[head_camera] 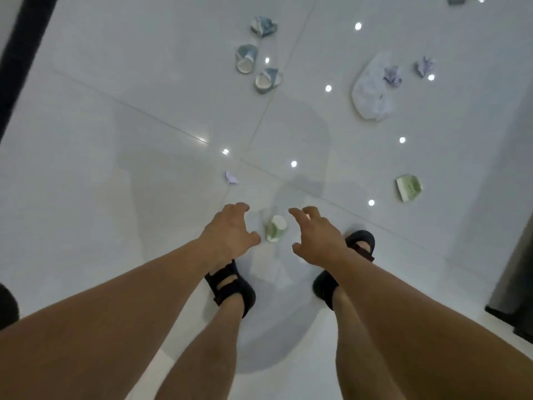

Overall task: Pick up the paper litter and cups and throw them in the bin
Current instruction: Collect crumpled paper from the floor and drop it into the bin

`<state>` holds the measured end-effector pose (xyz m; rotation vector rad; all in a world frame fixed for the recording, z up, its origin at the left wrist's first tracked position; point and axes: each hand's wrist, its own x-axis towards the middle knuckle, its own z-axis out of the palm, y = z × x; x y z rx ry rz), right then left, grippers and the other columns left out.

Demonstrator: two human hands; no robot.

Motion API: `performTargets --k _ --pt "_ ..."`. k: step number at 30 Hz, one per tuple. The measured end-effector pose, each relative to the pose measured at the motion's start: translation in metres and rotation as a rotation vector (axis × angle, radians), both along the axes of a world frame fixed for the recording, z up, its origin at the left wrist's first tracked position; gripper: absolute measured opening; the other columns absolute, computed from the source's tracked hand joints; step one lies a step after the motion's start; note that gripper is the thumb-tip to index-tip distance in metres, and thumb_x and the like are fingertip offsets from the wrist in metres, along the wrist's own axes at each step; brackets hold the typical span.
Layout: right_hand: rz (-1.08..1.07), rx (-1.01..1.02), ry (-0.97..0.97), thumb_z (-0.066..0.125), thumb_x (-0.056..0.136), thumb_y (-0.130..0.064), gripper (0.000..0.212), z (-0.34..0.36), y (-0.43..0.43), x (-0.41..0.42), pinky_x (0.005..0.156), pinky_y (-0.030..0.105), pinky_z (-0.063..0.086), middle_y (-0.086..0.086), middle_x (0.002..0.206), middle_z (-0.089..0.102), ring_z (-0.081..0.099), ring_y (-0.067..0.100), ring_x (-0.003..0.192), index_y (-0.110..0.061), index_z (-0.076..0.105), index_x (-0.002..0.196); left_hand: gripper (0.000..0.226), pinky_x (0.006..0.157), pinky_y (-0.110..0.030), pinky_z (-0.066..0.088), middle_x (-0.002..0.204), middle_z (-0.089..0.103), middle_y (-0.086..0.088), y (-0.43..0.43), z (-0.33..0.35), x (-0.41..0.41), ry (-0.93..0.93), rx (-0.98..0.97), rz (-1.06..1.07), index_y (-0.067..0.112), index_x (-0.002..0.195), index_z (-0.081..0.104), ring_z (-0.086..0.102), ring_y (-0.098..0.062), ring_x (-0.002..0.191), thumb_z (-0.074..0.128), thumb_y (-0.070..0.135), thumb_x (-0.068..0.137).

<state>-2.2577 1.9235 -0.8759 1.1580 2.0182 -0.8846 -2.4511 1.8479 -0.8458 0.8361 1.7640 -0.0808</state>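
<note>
left hand [230, 229] | right hand [314, 238] | fingers spread, empty, flanking green cup [276, 228]

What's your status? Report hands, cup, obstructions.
Left hand and right hand both empty, fingers spread. Green cup on the floor between them, untouched. Nothing blocking it. Blue cups, paper scraps lie farther ahead.
</note>
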Motion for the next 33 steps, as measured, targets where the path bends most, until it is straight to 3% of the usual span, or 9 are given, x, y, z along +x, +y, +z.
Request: performTargets --k 8,12,16,20,22,25,30,33 --pt "0.395 0.054 0.023 0.067 0.082 -0.016 0.086 -0.161 0.005 -0.008 0.079 0.039 0.052 0.003 0.156 0.014 0.049 0.031 0.11 -0.033 0.016 0.149 0.079 0.1 -0.031 0.035 0.147 0.034 -0.004 -0.026 -0.138 0.009 0.016 -0.042 0.098 0.022 0.148 0.026 0.039 -0.022 0.131 0.066 0.041 0.082" --pt "0.55 0.075 0.023 0.066 0.082 -0.015 0.07 -0.198 0.003 -0.011 0.077 0.036 0.049 0.002 0.152 0.019 0.045 0.029 0.114 -0.03 0.032 0.142 0.079 0.098 -0.028 0.032 0.148 0.034 -0.001 -0.03 -0.17 0.008 -0.002 -0.04 0.169 0.024 0.148 0.024 0.039 -0.02 0.131 0.065 0.044 0.083" --pt "0.448 0.082 0.076 0.066 0.079 -0.026 0.055 -0.189 0.001 -0.017 0.073 0.033 0.046 0.001 0.133 0.041 0.049 0.025 0.106 -0.023 0.047 0.131 0.082 0.102 -0.028 0.033 0.148 0.034 -0.002 -0.029 -0.165 0.006 -0.053 -0.029 0.227 0.023 0.148 0.024 0.039 -0.02 0.132 0.066 0.045 0.082" --pt "0.264 0.105 0.416 0.076 0.069 -0.037 0.059 -0.146 0.02 -0.058 0.059 0.029 0.046 0.001 0.115 0.055 0.059 0.022 0.088 -0.015 0.052 0.119 0.076 0.101 -0.032 0.04 0.139 0.045 -0.001 -0.012 -0.139 -0.007 -0.096 0.055 0.325 0.022 0.142 0.032 0.048 -0.02 0.122 0.068 0.045 0.079" --pt "0.287 0.124 0.606 0.079 0.067 -0.038 0.061 -0.123 0.037 -0.086 0.054 0.025 0.042 0.002 0.11 0.059 0.061 0.02 0.078 -0.014 0.053 0.116 0.068 0.094 -0.036 0.047 0.13 0.052 0.002 0.005 -0.124 -0.021 -0.104 0.128 0.385 0.023 0.137 0.039 0.055 -0.017 0.11 0.066 0.045 0.079" --pt "0.326 0.15 0.735 0.083 0.066 -0.035 0.063 -0.1 0.068 -0.12 0.056 0.025 0.047 0.004 0.112 0.061 0.065 0.02 0.08 -0.012 0.056 0.118 0.047 0.078 -0.032 0.05 0.111 0.058 0.006 0.029 -0.103 -0.05 -0.054 0.214 0.401 0.024 0.121 0.048 0.059 -0.014 0.09 0.063 0.046 0.082" --pt "0.441 0.04 0.618 0.079 0.071 -0.045 0.087 -0.102 0.093 -0.155 0.075 0.02 0.043 -0.002 0.136 0.046 0.058 0.014 0.105 -0.023 0.037 0.143 0.035 0.068 -0.029 0.045 0.089 0.057 0.007 0.03 -0.091 -0.091 0.182 0.192 0.262 0.023 0.098 0.05 0.057 -0.015 0.08 0.062 0.05 0.079" --pt "0.428 0.072 0.466 0.068 0.08 -0.045 0.078 -0.127 0.09 -0.162 0.078 0.022 0.042 -0.004 0.138 0.042 0.057 0.017 0.109 -0.027 0.032 0.146 0.04 0.06 -0.029 0.037 0.084 0.051 0.007 0.007 -0.102 -0.105 0.277 0.103 0.313 0.02 0.097 0.042 0.053 -0.016 0.076 0.061 0.05 0.077"
